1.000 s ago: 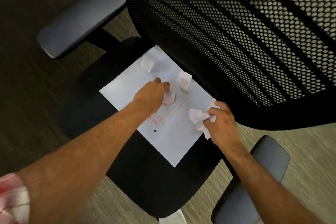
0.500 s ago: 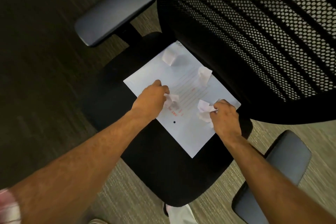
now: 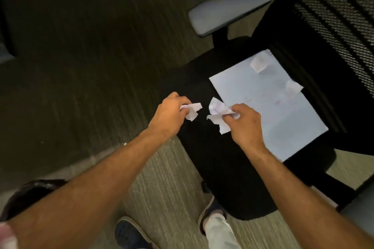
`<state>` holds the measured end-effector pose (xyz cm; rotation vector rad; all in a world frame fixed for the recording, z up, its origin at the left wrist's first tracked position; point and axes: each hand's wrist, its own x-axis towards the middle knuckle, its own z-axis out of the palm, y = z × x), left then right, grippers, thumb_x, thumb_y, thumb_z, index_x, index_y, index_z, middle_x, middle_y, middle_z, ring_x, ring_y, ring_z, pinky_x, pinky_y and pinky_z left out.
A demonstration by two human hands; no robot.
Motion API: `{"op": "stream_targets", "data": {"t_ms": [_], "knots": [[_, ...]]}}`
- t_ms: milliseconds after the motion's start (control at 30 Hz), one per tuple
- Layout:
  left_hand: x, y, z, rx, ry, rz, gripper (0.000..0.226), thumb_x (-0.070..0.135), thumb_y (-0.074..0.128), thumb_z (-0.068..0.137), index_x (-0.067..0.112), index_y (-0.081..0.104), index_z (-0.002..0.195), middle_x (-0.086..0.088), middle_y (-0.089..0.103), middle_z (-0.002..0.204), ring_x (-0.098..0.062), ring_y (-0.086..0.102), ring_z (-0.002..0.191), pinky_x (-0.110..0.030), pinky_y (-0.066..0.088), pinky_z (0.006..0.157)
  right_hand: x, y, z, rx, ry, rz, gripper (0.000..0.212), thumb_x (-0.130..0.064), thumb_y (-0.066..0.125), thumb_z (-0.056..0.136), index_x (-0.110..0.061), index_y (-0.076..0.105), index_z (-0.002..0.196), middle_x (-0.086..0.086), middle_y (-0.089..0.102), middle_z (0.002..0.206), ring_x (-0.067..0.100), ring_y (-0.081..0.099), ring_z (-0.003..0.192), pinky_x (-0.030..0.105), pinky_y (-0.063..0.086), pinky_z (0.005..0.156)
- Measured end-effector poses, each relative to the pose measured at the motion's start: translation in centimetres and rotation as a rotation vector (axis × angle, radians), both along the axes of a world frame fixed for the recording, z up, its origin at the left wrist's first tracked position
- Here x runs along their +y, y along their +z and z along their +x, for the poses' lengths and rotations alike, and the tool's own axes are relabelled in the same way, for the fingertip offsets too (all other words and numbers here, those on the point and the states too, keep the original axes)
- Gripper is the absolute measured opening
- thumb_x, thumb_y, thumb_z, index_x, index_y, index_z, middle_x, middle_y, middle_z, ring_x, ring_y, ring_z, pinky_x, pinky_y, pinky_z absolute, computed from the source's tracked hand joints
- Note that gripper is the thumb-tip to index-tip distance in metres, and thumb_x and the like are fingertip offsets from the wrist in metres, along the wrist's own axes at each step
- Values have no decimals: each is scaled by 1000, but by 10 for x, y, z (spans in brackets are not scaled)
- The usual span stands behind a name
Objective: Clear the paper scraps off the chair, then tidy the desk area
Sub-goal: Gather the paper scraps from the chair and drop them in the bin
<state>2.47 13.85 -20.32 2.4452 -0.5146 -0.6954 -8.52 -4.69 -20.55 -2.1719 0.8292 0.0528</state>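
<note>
A black office chair [image 3: 226, 170] with a mesh back stands at the right. A white sheet of paper [image 3: 269, 111] lies flat on its seat. Two crumpled paper scraps rest on the sheet: one [image 3: 258, 64] near its far corner, another [image 3: 293, 88] by the backrest. My left hand [image 3: 170, 113] is shut on a small crumpled scrap [image 3: 192, 110], held above the seat's left edge. My right hand [image 3: 245, 122] grips a larger crumpled scrap [image 3: 217, 114] just left of the sheet. The two hands are close together but apart.
A grey armrest [image 3: 228, 8] juts out behind the seat, and a second one [image 3: 360, 206] shows at the lower right. A dark bin with a black liner [image 3: 30, 194] sits on the carpet at the lower left. My feet [image 3: 129, 232] are below the seat's front.
Both hands have lifted off the sheet with their scraps and moved left, away from the backrest. The camera has swung left, bringing the carpet and the bin into view.
</note>
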Motion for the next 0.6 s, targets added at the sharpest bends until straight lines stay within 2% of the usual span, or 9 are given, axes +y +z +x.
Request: {"op": "stream_targets", "data": {"t_ms": [133,233,333,400,467,533,600], "knots": [[91,-1,2,-13,101,-14,21,15,54,98,19,72,109,-1,53,99,-17,56,83,-24,38,67,73,-1,27,28,56,120,12,-19,68,89,-11,68,80,-2,66,80,12,63,75,27,49,59],[167,-3,-1,-4,182,8,23,16,53,98,18,73,109,-2,53,99,-19,56,85,-30,38,70,131,0,42,61,100,244,8,-23,73,87,-26,72,80,-9,70,84,4,67,78,18,47,58],[244,-9,-12,31,290,14,23,18,53,97,19,74,107,1,54,98,-14,56,83,-24,37,66,194,-1,54,93,165,324,12,-22,75,85,-27,71,76,-10,71,79,1,68,71,13,45,51],[294,-14,-22,55,365,6,23,18,55,96,20,75,105,3,53,95,-10,54,80,-20,35,63,240,-1,59,99,213,334,13,-21,75,83,-25,70,71,-9,70,71,4,65,64,17,43,50],[342,-19,-36,83,457,-16,20,17,60,94,22,76,102,3,55,92,-9,55,79,-23,39,66,288,-4,62,117,258,353,15,-19,75,81,-22,69,68,-7,67,67,8,61,62,26,42,54],[387,-25,-52,120,597,-66,15,16,66,91,22,77,100,0,58,91,-13,58,82,-28,42,72,334,-11,61,151,299,394,11,-16,75,81,-18,70,71,1,69,70,13,61,65,31,43,57],[430,-33,-69,155,740,-94,12,17,69,89,26,75,94,1,62,92,-11,60,83,-24,42,71,379,-22,57,198,355,413,4,-14,76,81,-16,74,78,3,72,75,16,65,70,33,47,60]]}}
